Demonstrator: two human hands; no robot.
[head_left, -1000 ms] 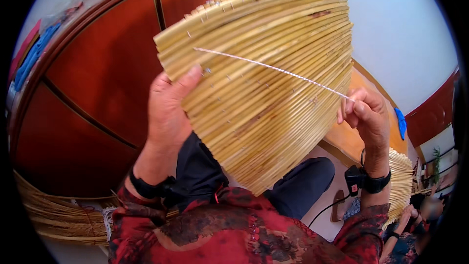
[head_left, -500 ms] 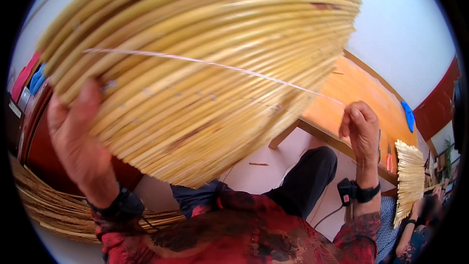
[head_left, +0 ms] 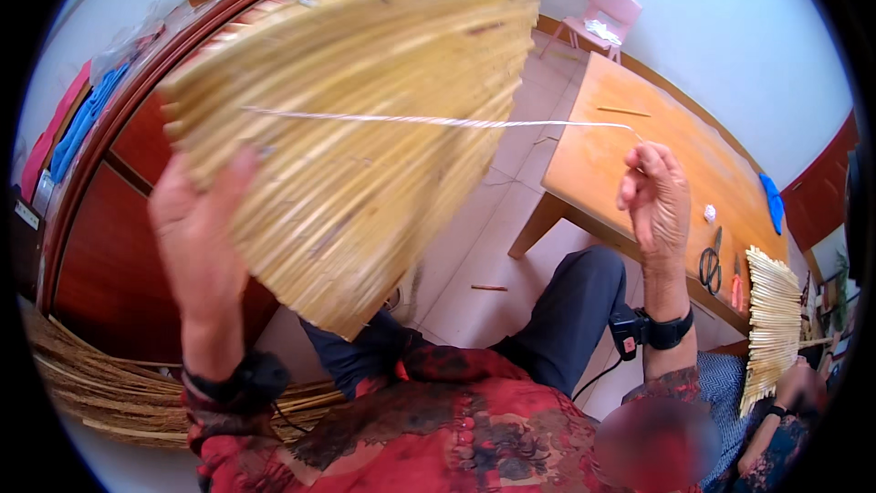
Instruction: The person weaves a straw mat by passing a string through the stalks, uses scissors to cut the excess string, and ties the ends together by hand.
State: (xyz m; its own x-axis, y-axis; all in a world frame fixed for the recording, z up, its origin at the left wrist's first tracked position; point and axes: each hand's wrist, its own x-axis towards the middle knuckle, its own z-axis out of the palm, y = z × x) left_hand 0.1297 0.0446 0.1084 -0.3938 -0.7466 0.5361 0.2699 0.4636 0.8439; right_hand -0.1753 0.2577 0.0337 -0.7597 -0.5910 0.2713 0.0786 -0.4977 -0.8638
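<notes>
My left hand [head_left: 199,237] grips the left edge of a large fan-shaped mat of pale bamboo strips [head_left: 365,119], held up in front of me. A thin white string [head_left: 438,121] runs from the mat's left part across its face to my right hand [head_left: 653,194]. My right hand pinches the string's end, raised to the right of the mat and apart from it. Both wrists wear black bands.
A wooden table [head_left: 630,155] stands to the right with scissors [head_left: 711,263] near its front edge. A pink chair [head_left: 602,14] is behind it. Loose bamboo strips [head_left: 100,383] lie at lower left by red-brown cabinets [head_left: 100,256]. Another person holds a second mat [head_left: 771,319] at right.
The mat has swung back from filling the view and tilted. My right hand has pulled the string farther out to the right and upward.
</notes>
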